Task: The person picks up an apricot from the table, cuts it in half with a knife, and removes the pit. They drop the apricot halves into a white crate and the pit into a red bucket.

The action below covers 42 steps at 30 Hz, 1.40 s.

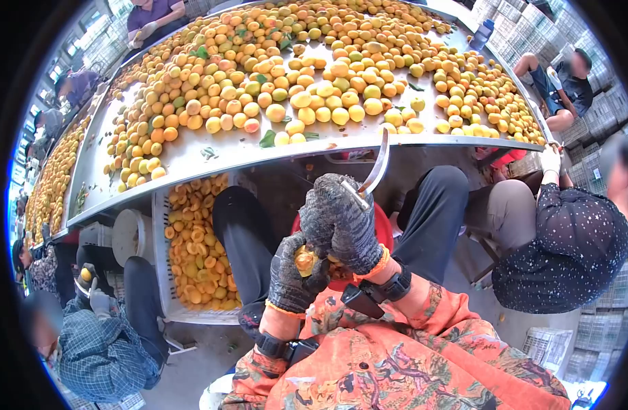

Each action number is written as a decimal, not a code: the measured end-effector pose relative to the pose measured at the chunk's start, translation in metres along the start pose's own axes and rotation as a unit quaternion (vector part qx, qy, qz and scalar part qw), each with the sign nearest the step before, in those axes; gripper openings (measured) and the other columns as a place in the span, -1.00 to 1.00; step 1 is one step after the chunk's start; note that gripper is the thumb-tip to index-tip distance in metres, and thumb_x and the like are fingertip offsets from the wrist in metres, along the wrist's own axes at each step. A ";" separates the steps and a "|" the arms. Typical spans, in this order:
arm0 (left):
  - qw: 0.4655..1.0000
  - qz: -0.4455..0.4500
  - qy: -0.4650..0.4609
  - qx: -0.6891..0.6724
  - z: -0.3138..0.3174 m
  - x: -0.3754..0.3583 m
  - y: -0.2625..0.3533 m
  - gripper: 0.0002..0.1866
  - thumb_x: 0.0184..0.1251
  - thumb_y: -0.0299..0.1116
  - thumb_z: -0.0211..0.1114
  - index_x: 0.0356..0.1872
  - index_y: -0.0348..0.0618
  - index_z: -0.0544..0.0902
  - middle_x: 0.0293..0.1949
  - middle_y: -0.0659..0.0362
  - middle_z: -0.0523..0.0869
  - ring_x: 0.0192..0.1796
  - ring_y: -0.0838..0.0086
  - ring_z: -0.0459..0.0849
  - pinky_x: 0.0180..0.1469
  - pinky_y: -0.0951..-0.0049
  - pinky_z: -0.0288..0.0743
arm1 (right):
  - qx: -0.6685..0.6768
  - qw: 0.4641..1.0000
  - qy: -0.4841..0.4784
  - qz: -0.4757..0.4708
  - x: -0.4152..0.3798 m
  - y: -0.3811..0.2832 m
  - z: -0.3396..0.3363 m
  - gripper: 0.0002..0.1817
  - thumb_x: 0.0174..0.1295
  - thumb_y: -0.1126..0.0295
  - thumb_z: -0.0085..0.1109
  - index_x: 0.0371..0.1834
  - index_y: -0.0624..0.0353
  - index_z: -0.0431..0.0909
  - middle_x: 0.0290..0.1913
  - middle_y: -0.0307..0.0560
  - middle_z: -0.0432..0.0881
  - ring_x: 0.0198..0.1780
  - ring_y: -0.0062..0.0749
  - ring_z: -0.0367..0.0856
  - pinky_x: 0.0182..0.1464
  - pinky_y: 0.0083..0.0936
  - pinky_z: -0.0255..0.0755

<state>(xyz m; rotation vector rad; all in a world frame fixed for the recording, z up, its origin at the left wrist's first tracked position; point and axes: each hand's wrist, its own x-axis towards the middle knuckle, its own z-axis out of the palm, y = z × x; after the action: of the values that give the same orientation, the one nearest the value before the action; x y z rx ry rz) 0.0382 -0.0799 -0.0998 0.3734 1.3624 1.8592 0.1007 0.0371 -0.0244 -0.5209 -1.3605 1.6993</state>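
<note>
Both hands wear dark grey knit gloves and meet above my lap, over a red container [384, 229]. My left hand [290, 277] is closed around an apricot piece [305, 261], whose orange flesh shows between the fingers. My right hand [341, 222] is closed on a curved knife [380, 164]; its blade points up toward the table edge, and its short handle end shows beside the knuckles. The right fingers touch the left hand near the fruit. More orange flesh shows just under the right hand, partly hidden by it.
Many whole apricots [327, 92] lie on a metal table [184, 158] ahead. A white crate [162, 273] of split apricots stands left of my legs. A person in a dotted dark top [577, 239] sits at the right, another in a checked shirt [102, 355] at the left.
</note>
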 end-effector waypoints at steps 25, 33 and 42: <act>0.947 -0.132 -0.251 -0.149 0.015 0.001 0.008 -0.76 0.21 -0.33 0.20 -0.13 -0.16 0.64 -0.35 0.08 0.70 -0.35 0.27 0.69 -0.34 0.38 0.54 | 0.563 0.788 -0.151 0.200 -0.006 0.001 -0.029 -0.78 0.35 0.25 0.02 -0.47 0.00 0.44 -0.64 -0.29 0.42 -0.69 -0.51 0.41 -0.65 -0.55 0.33; 0.875 -0.299 0.135 -0.356 0.046 0.035 0.014 -0.73 0.29 -0.11 0.05 -0.42 -0.04 0.57 -0.53 0.15 0.63 -0.54 0.24 0.55 -0.57 0.26 0.39 | 0.521 0.842 -0.096 0.102 -0.004 -0.005 -0.016 -0.85 0.31 0.31 0.10 -0.40 0.08 0.46 -0.55 -0.29 0.45 -0.56 -0.58 0.49 -0.54 -0.57 0.42; 0.974 -0.145 -0.109 -0.137 0.028 0.042 -0.001 -0.68 0.32 -0.09 0.03 -0.37 -0.11 0.59 -0.45 0.16 0.64 -0.42 0.38 0.61 -0.35 0.37 0.51 | -0.352 0.914 -0.201 -0.022 -0.014 -0.007 -0.042 -0.62 0.13 0.09 0.27 -0.14 0.12 0.51 -0.49 0.13 0.61 -0.39 0.01 0.65 -0.37 -0.23 0.49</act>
<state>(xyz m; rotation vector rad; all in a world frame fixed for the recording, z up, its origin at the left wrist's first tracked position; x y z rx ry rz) 0.0290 -0.0305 -0.0991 0.2151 0.9427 1.6765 0.1433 0.0492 -0.0339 -0.5397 -2.2904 1.2772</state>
